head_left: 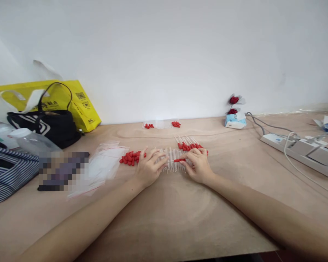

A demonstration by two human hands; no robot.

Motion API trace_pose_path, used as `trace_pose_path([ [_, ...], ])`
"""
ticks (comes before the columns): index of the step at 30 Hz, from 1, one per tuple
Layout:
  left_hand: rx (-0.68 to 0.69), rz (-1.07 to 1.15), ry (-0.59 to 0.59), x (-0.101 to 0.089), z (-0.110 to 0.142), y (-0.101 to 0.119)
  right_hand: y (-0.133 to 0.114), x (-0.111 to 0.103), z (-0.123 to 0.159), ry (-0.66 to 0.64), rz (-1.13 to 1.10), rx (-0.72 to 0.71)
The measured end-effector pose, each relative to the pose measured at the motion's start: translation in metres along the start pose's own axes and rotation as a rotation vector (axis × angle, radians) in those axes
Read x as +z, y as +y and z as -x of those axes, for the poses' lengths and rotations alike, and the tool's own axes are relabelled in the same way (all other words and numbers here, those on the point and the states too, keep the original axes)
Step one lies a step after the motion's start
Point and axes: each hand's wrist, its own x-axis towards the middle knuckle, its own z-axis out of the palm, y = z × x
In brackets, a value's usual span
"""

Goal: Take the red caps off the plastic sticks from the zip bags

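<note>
My left hand pinches a thin clear tube, held sideways above a row of loose clear tubes. In my right hand the fingers are closed on a red rubber bulb, which meets the tube's end; how far the tube sits inside it I cannot tell. Left of my left hand lies a pile of red rubber bulbs, partly covered by the fingers. Beyond my right hand several droppers, tubes with red bulbs on, lie side by side, pointing away from me.
Clear zip bags lie left of the bulb pile, near a pixelated dark object. Small bags with red bulbs lie by the wall. Bags and a plastic bottle crowd the left; a tissue pack and power strip are right.
</note>
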Motion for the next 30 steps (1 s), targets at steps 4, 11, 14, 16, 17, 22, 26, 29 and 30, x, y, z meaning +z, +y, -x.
trace_pose_path([
  [4, 0.009, 0.012, 0.025, 0.002, 0.0, 0.004, -0.003, 0.007, -0.002, 0.02, 0.017, -0.053],
  [11, 0.046, 0.032, 0.029, 0.004, -0.002, 0.007, -0.003, 0.016, -0.002, 0.089, 0.16, -0.179],
  [14, 0.062, 0.028, 0.028, 0.003, -0.001, 0.007, -0.003, 0.016, -0.002, 0.088, 0.18, -0.204],
  [16, 0.065, 0.021, 0.024, 0.0, -0.001, 0.007, -0.003, 0.015, -0.002, 0.08, 0.189, -0.207],
  [17, 0.063, 0.018, 0.021, -0.001, -0.001, 0.007, -0.004, 0.014, -0.001, 0.072, 0.192, -0.205],
  [22, 0.068, 0.02, 0.007, -0.003, 0.0, 0.007, -0.004, 0.012, 0.0, 0.017, 0.178, -0.214],
  [26, 0.083, 0.027, 0.015, -0.004, 0.0, 0.008, -0.001, 0.01, 0.0, -0.01, 0.133, -0.248],
  [29, 0.094, 0.038, 0.003, -0.005, -0.001, 0.01, -0.001, 0.008, 0.001, -0.008, 0.088, -0.267],
  [30, 0.096, 0.043, -0.001, -0.005, -0.002, 0.01, 0.0, 0.008, 0.001, -0.006, 0.077, -0.271],
])
